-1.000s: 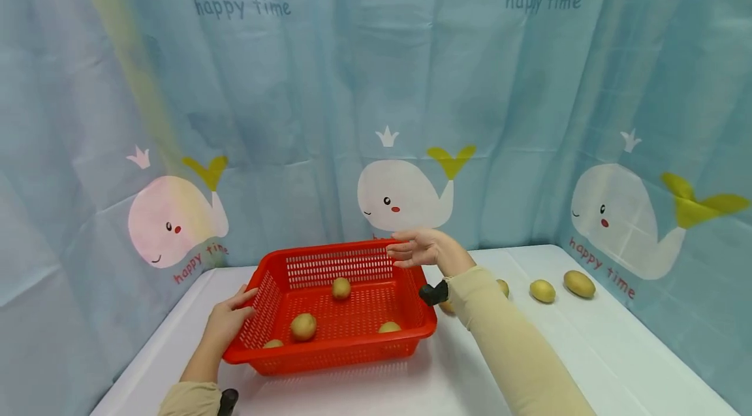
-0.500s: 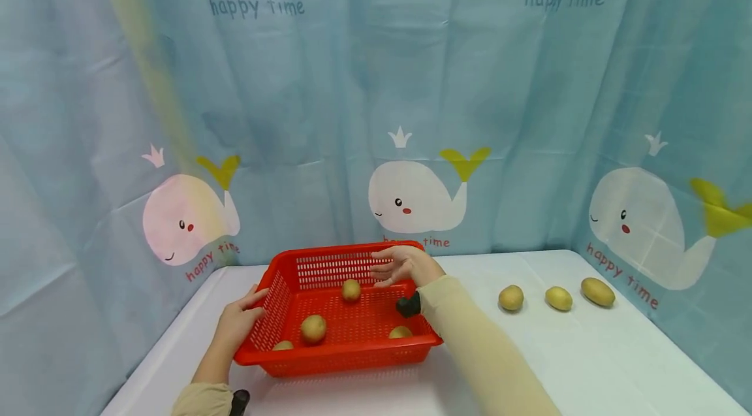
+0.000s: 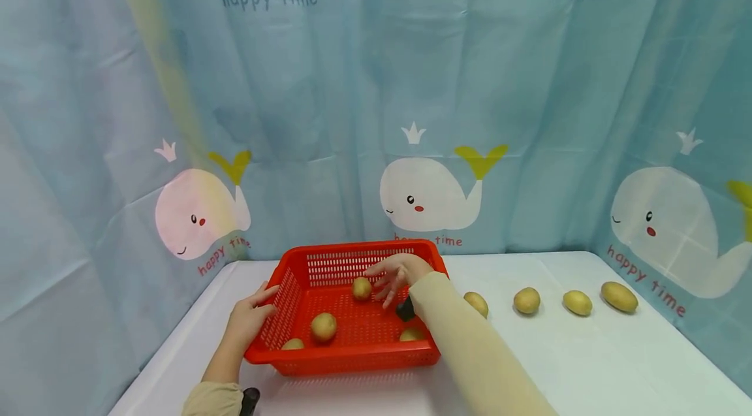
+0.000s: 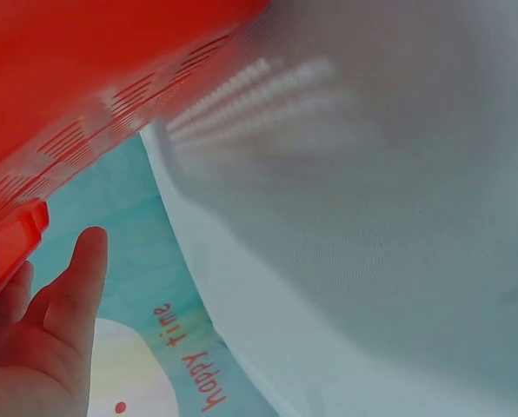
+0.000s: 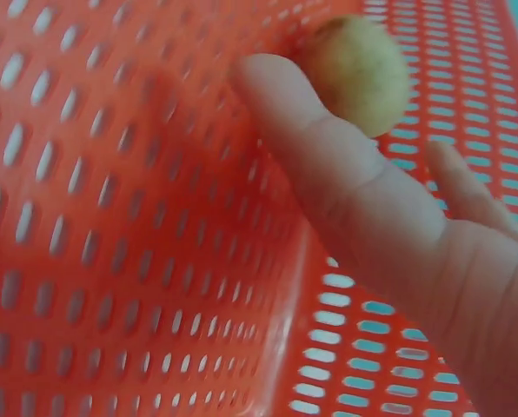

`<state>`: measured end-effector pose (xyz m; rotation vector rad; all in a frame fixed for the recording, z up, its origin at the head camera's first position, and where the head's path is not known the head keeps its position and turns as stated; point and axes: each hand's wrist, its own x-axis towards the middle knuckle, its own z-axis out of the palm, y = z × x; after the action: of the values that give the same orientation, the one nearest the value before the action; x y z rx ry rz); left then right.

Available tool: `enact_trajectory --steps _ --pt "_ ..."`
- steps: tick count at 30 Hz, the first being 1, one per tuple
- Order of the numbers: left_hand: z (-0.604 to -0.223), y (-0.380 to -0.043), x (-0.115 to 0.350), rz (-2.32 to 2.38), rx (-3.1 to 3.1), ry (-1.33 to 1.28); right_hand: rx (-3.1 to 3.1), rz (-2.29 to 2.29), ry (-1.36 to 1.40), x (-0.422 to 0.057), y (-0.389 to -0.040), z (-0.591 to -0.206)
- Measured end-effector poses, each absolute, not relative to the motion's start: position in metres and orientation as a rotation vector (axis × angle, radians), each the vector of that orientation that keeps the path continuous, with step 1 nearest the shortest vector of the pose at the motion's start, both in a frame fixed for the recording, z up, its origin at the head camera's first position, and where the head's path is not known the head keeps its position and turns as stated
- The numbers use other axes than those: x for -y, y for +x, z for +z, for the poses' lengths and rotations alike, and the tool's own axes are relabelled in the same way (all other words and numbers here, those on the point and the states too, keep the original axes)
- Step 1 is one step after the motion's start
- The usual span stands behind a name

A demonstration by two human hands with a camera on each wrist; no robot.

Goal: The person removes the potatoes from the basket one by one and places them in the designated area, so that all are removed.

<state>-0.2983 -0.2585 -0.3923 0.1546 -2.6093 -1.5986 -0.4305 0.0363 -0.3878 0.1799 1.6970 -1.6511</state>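
A red plastic basket (image 3: 352,357) with slotted walls stands on the white table, several potatoes inside it. My left hand (image 3: 247,324) is at its left rim, fingers extended along the edge; in the left wrist view the thumb (image 4: 87,261) stands apart from the rim. Inside the basket, my right hand (image 3: 395,274) hovers with spread fingers just right of the rear potato (image 3: 361,288). That potato also shows beyond the thumb (image 5: 337,165) in the right wrist view. Another potato (image 3: 323,326) lies left of centre, and the front wall partly hides a potato (image 3: 411,334) at the right.
To the right of the basket, a row of potatoes lies on the table (image 3: 587,357): one potato (image 3: 477,303) beside my right sleeve, then a potato (image 3: 527,300), a smaller potato (image 3: 578,302) and a long potato (image 3: 619,296). A blue whale-print curtain (image 3: 352,109) encloses the table's back and sides.
My right hand has moved from above the basket's right rear rim down and left into it, towards the rear potato. The head view has shifted slightly right. My left hand stays at the rim.
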Motion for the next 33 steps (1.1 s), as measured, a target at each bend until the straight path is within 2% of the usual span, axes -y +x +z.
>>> enact_trajectory --steps 11,23,33 --pt "-0.395 -0.296 0.256 -1.582 2.605 0.15 -1.832 -1.328 -0.046 -0.02 -0.439 -0.394" --pt "-0.397 -0.301 0.261 -1.573 2.604 0.151 -2.014 -1.261 -0.194 -0.014 -0.438 -0.402" --pt "-0.4 -0.3 0.26 -1.586 2.584 0.144 -2.098 -1.167 -0.181 -0.013 -0.434 -0.4"
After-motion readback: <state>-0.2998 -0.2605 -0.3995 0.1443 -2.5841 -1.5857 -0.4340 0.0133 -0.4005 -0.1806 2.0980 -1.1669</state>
